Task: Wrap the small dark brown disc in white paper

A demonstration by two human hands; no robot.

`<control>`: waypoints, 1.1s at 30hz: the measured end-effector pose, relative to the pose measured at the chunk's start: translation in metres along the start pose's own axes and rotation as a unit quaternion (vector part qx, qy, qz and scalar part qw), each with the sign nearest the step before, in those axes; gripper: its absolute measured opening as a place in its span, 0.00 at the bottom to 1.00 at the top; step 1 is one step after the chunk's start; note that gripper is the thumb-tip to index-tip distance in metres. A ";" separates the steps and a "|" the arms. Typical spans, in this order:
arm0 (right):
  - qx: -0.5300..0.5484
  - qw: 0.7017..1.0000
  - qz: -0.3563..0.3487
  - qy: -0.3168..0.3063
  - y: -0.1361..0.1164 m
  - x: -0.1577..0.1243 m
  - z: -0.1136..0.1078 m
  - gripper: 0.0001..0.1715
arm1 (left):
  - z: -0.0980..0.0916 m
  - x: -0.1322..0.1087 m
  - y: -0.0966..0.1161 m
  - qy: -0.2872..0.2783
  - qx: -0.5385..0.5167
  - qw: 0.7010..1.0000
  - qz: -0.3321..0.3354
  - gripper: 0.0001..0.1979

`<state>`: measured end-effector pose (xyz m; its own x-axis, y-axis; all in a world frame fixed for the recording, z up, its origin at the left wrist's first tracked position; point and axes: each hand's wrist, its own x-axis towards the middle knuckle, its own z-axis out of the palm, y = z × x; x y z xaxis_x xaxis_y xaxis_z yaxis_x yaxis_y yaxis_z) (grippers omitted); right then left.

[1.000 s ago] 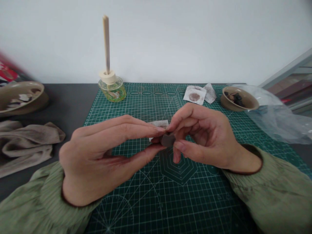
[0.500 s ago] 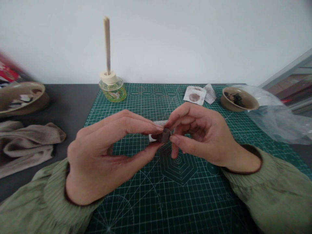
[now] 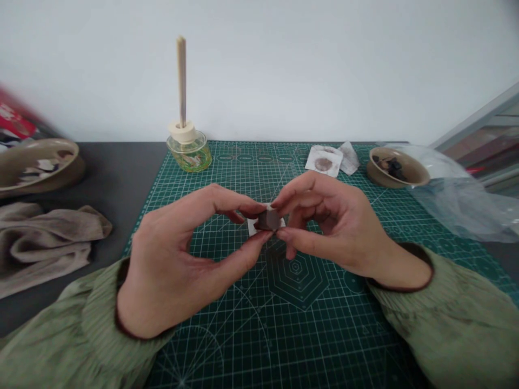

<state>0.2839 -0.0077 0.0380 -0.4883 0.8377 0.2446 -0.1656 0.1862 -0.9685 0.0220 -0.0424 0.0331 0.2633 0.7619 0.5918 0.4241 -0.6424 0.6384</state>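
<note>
Pinching dark piece (image 3: 268, 220), hands (image 3: 170, 275) (image 3: 336, 229) over cutting mat (image 3: 308, 346), bowl (image 3: 377, 177) beyond

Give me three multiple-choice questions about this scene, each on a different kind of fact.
1. Where does the folded cloth lie?
A. Left of the cutting mat
B. Inside a bowl
C. Under a hand

2. What colour is the cutting mat?
A. Red
B. Green
C. Blue

3. How is the small dark piece held?
A. Lying alone on the mat
B. Inside a bowl
C. Pinched between the fingers of the left hand and right hand

Answers:
1. A, it lies on the dark tabletop beyond the mat's left edge.
2. B, its grid shows on a green surface.
3. C, fingertips of both hands close on it above the mat.
</note>
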 end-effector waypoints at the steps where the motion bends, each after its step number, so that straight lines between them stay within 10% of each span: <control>1: -0.008 1.000 -0.008 0.004 0.001 0.000 0.000 0.24 | 0.000 0.000 -0.001 -0.003 -0.001 1.000 0.000 0.09; 19: -0.138 0.986 -0.074 0.055 0.001 0.000 0.000 0.12 | 0.001 0.008 -0.002 0.003 0.005 0.998 0.061 0.13; 33: -0.065 0.996 -0.057 0.028 0.007 -0.002 -0.004 0.23 | -0.001 0.008 -0.003 -0.010 0.018 0.997 0.074 0.13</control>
<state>0.2869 -0.0060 0.0306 -0.4229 0.8339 0.3546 -0.1038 0.3441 -0.9332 0.0218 -0.0343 0.0364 0.3432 0.6608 0.6675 0.4105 -0.7447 0.5262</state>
